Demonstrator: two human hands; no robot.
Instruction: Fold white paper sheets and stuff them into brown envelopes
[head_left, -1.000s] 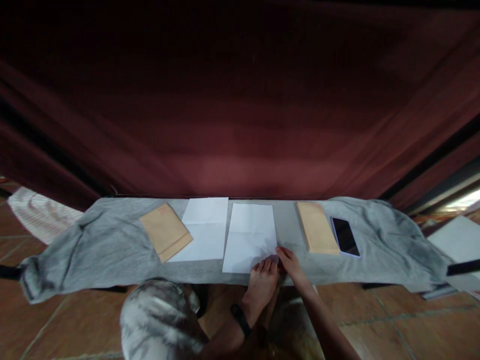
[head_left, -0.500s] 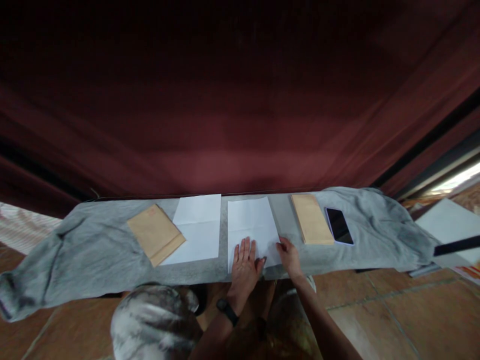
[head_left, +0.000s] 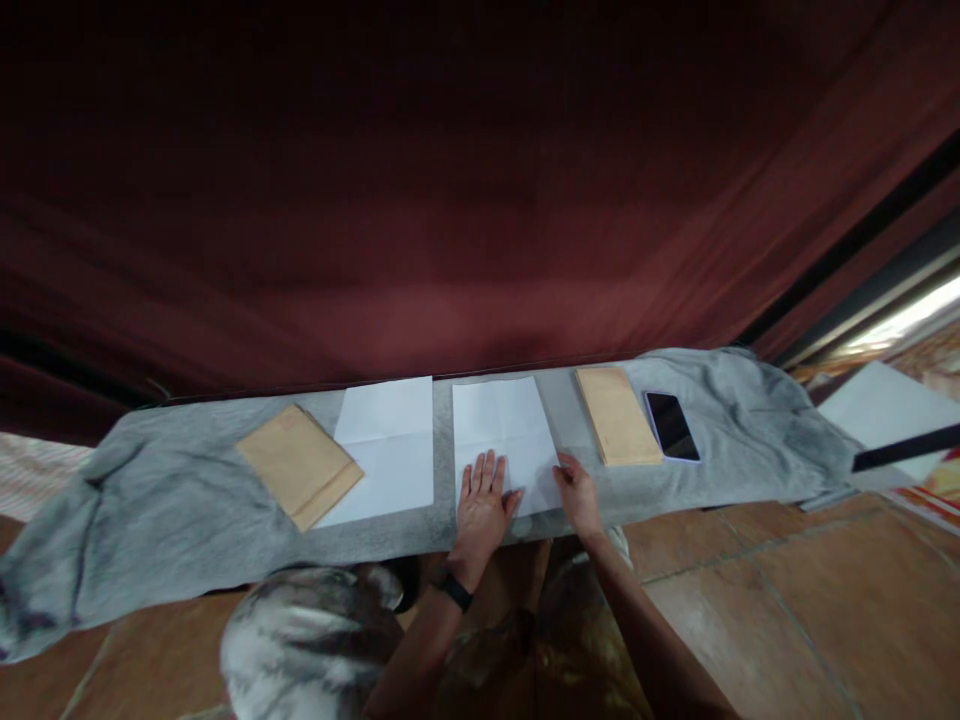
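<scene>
A white sheet of paper [head_left: 501, 418] with faint fold creases lies flat in front of me on a grey cloth. My left hand [head_left: 484, 503] rests palm down on its lower part, fingers stretched out. At the sheet's right edge, my right hand [head_left: 579, 496] pinches the paper between thumb and bent fingers. To the left lies a second creased white sheet [head_left: 391, 455], its lower left covered by brown paper envelopes [head_left: 294, 458]. A stack of brown envelopes [head_left: 616, 415] lies right of my right hand.
A phone [head_left: 672, 426] lies beyond the right-hand envelopes. The grey cloth [head_left: 180, 500] covers a long narrow surface, with a dark red upright panel [head_left: 450, 320] along its far edge. At the right is a white board [head_left: 892, 410] with a black strip. Tiled floor [head_left: 825, 600] shows below.
The view has tilted slightly, so the things sit a little higher in it. Both hands keep their places on the sheet; the left thumb has shifted slightly.
</scene>
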